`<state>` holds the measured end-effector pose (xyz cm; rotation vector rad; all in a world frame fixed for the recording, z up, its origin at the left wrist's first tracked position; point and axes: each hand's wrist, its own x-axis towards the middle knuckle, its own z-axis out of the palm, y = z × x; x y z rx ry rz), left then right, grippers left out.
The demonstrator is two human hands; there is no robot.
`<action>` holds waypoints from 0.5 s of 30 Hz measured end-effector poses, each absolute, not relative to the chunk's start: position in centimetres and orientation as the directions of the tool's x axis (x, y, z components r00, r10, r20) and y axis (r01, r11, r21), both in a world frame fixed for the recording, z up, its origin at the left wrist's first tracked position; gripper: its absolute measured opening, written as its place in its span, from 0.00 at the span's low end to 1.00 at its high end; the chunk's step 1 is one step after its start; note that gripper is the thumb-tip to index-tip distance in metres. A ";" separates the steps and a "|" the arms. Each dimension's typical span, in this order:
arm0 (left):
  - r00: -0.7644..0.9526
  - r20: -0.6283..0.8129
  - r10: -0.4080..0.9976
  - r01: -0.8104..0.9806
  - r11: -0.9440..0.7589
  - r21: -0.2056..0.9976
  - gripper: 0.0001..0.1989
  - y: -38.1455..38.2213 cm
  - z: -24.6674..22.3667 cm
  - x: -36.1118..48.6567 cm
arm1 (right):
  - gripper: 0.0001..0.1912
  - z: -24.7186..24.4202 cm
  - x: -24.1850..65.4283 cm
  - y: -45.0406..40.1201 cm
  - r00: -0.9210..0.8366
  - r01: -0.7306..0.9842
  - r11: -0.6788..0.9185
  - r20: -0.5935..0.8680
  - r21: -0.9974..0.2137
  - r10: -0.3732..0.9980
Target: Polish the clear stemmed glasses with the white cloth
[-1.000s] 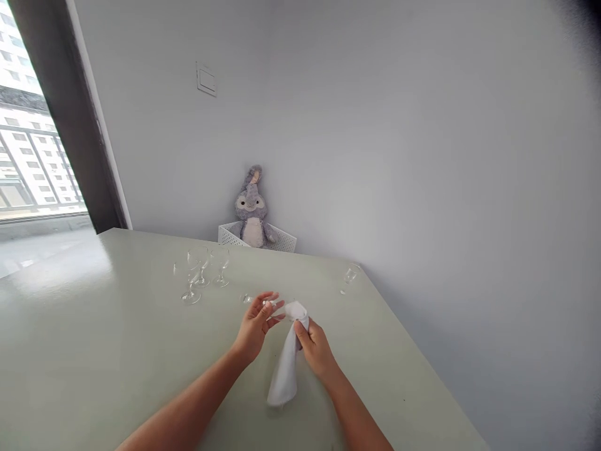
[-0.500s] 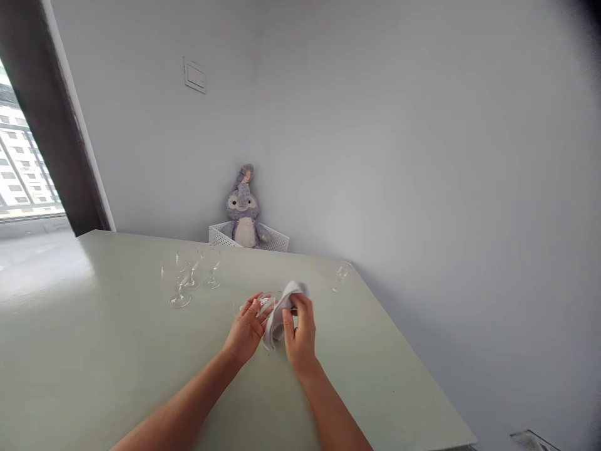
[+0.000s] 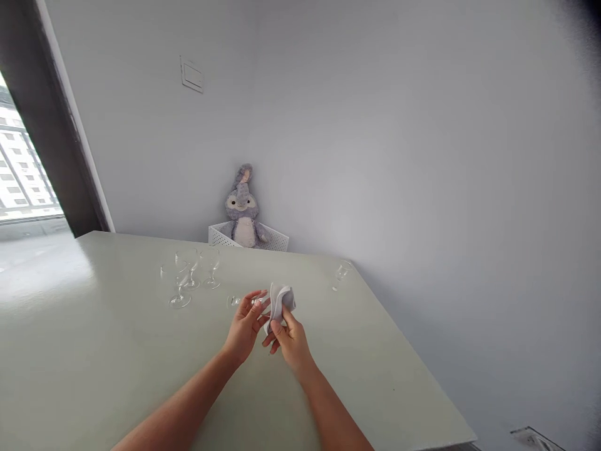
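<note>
In my left hand point(image 3: 245, 326) lies a clear stemmed glass point(image 3: 235, 301), held sideways above the table with its foot pointing left. Fingers and cloth hide most of its bowl. My right hand point(image 3: 290, 338) is closed on a pale grey cloth point(image 3: 280, 302), its thumb on the near side and some fingers underneath. The cloth is bunched over the rim end of the glass, with a fold standing up. How far it reaches inside the bowl cannot be seen.
Three stemmed glasses stand upright in a group, one nearest me point(image 3: 179, 300). A small glass point(image 3: 341, 273) is near the table's right edge. Behind the table point(image 3: 141, 376), a plush rabbit point(image 3: 244, 216) sits in a white perforated basket point(image 3: 216, 235) by the wall corner.
My right hand has shifted slightly left and turned, bringing the cloth closer around the glass's rim. The left hand holds the glass in almost the same spot.
</note>
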<state>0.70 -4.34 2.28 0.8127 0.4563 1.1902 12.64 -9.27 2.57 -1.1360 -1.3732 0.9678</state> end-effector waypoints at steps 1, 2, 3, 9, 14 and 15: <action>0.339 0.106 0.935 -0.619 0.137 0.773 0.15 -4.4 2.4 0.6 | 0.26 2.8 12.7 -9.3 -0.044 0.017 0.159 0.158 -0.987 0.986; 0.354 0.112 0.928 -0.601 0.134 0.788 0.14 -4.4 2.4 0.6 | 0.27 3.1 12.9 -9.4 -0.094 -0.061 0.107 0.113 -0.992 0.989; 0.380 0.115 0.918 -0.575 0.138 0.806 0.14 -4.5 2.5 0.5 | 0.26 3.3 13.1 -9.5 -0.137 -0.110 0.065 0.080 -0.992 0.987; 0.539 0.039 0.841 -0.306 0.152 0.940 0.17 -4.4 2.3 0.5 | 0.24 2.1 13.9 -9.4 -0.199 -0.090 -0.043 -0.024 -0.995 0.980; 0.513 0.124 0.849 -0.151 -0.053 0.987 0.18 -4.1 2.2 0.4 | 0.23 0.5 14.1 -9.2 -0.065 -0.396 -0.157 -0.143 -0.904 0.988; 0.502 0.171 0.848 -0.156 -0.106 0.982 0.18 -4.1 2.3 0.3 | 0.22 0.6 14.1 -9.2 -0.068 -0.469 -0.187 -0.176 -0.863 0.982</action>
